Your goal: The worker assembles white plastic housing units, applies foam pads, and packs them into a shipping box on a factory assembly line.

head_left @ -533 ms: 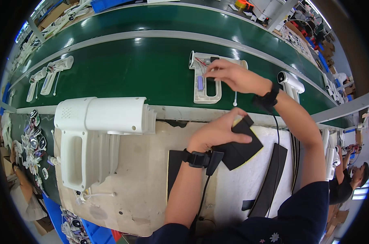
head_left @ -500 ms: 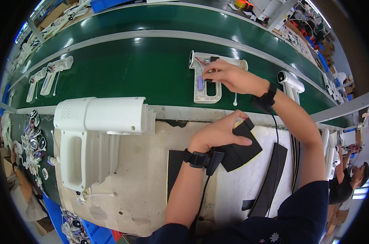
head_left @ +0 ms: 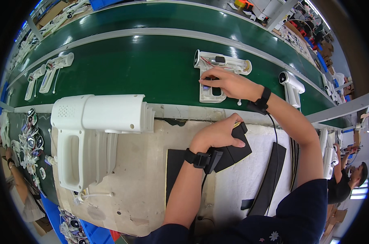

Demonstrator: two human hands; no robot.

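Note:
My left hand (head_left: 217, 135) is closed round a black foam sheet (head_left: 238, 151) with a thin yellow edge, just above the near work surface. My right hand (head_left: 233, 83) reaches over the green conveyor to an open white gun-shaped housing half (head_left: 203, 96). Its fingertips are pressed together at the housing's handle, over a purple block (head_left: 206, 86); whatever they pinch is hidden. Red wires and a dark, motor-like part (head_left: 219, 60) show in the housing's barrel. Each wrist wears a black strap with a small cabled device.
A stack of large white gun-shaped shells (head_left: 72, 142) stands at left on the work surface. Black foam strips (head_left: 269, 179) lie at right. More housings (head_left: 56, 67) rest on the green belt (head_left: 123, 73). Small parts (head_left: 32, 142) are heaped at far left; other people work at both sides.
The housing under my right hand has shifted slightly right. My right fingers have moved down onto its handle, uncovering the dark part in the barrel. The foam sheet has moved slightly left and down.

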